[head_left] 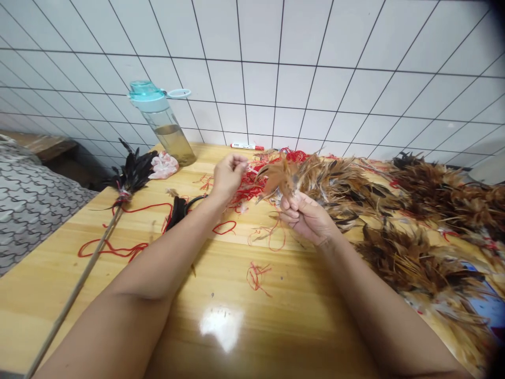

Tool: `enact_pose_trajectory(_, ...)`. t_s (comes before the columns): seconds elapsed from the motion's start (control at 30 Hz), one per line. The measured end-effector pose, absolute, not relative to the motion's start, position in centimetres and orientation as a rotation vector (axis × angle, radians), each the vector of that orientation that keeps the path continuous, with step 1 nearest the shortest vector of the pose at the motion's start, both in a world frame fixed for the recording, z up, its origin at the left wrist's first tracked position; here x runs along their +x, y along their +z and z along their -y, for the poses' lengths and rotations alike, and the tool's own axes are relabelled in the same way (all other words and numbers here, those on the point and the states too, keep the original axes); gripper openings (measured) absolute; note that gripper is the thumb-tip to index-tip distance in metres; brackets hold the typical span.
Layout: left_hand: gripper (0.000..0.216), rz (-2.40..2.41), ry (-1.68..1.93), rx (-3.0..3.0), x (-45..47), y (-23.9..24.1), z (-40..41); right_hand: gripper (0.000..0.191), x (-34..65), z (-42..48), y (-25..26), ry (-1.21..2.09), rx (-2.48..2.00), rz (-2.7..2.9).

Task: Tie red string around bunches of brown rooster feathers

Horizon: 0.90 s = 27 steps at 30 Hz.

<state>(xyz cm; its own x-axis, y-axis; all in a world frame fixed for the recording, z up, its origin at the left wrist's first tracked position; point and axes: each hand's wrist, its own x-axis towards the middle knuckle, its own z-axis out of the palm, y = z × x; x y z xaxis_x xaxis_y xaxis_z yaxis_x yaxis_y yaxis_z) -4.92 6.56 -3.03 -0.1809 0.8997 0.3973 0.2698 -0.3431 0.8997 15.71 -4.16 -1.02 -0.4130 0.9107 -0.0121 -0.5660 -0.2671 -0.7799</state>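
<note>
My right hand (305, 215) is closed around the base of a small bunch of brown feathers (279, 178), whose tips fan up and to the left. To the left of it, my left hand (229, 176) has its thumb and fingers pinched together. A thin pale bit shows at those fingertips, too small to name. Below and behind both hands lies a tangle of red string (252, 187). A large pile of brown feathers (339, 184) rests just beyond my right hand.
Further feather bundles (414, 258) cover the table's right side. At left, a stick with black feathers (132, 171) tied on its end lies near a water bottle (173, 134) and a pink-white scrunchie (163, 165). A red-capped marker (246, 147) lies by the tiled wall (260, 84).
</note>
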Motion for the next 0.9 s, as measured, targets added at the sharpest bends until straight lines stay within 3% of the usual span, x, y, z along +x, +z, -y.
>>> enact_pose_trajectory(0.17,0.013,-1.626,1.752,1.561,-10.3,-2.2,-8.9,0.022,17.1,3.0,-1.4,1.778,-0.653,0.809)
enact_pose_trajectory(0.37,0.022,-1.909,1.289,1.976,-12.6,-2.0,-9.0,0.025,17.5,2.6,-2.7,1.779,-0.652,0.765)
enact_pose_trajectory(0.5,0.024,-1.942,1.529,2.035,-10.3,-1.0,-7.7,0.026,17.3,2.6,-3.4,1.759,-0.680,0.808)
enact_pose_trajectory(0.6,0.010,-1.388,1.127,2.104,-6.7,-0.2,-5.6,0.028,17.0,2.7,-3.5,1.716,-0.675,0.862)
enact_pose_trajectory(0.67,0.015,-0.973,0.838,1.973,-4.2,0.1,-3.8,0.030,16.7,2.9,-3.5,1.685,-0.686,0.885)
enact_pose_trajectory(0.77,0.020,-0.676,0.759,1.749,-1.5,0.5,-1.5,0.033,16.4,3.1,-3.7,1.638,-0.723,0.916)
enact_pose_trajectory(0.9,0.023,-0.665,0.781,1.679,-0.3,1.0,0.1,0.041,16.1,3.2,-4.4,1.546,-0.834,0.970)
